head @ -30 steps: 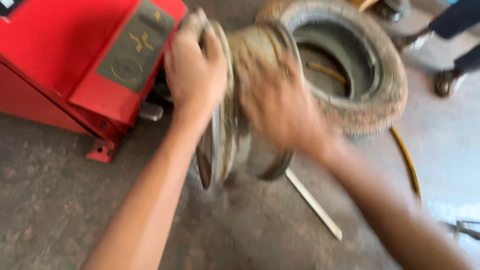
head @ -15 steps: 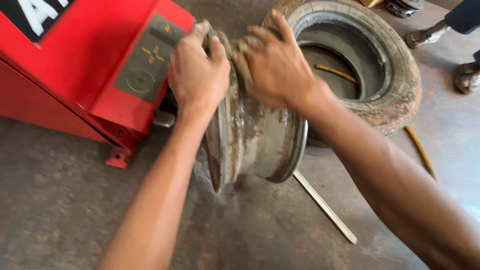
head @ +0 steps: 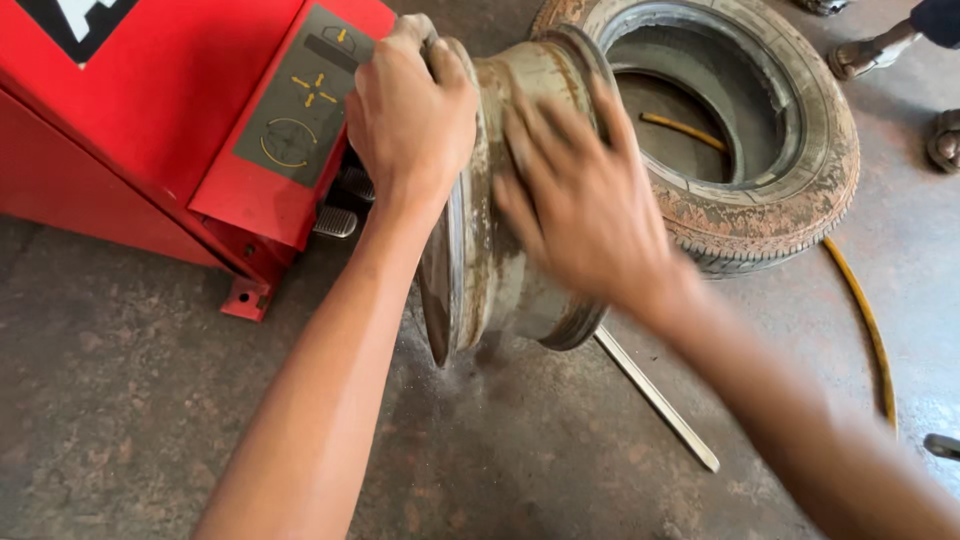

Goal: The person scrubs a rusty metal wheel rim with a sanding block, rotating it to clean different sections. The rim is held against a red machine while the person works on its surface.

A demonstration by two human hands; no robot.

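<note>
A dirty bare metal wheel rim (head: 490,290) stands upright on its edge on the concrete floor. My left hand (head: 408,115) grips the top of the rim's near flange. My right hand (head: 580,195) is blurred, its fingers spread and laid flat on the rim's barrel. Behind the rim lies a worn, mud-stained tyre (head: 790,190) flat on the floor.
A red tyre machine (head: 150,120) with a grey symbol panel and metal pedals (head: 335,220) stands at the left. A flat metal bar (head: 655,400) lies on the floor under my right arm. A yellow hose (head: 865,320) runs at the right. Another person's sandalled feet (head: 945,140) are at top right.
My right hand has slid from the rim's top edge down onto its barrel. My left hand keeps its grip on the top. The rim stays upright.
</note>
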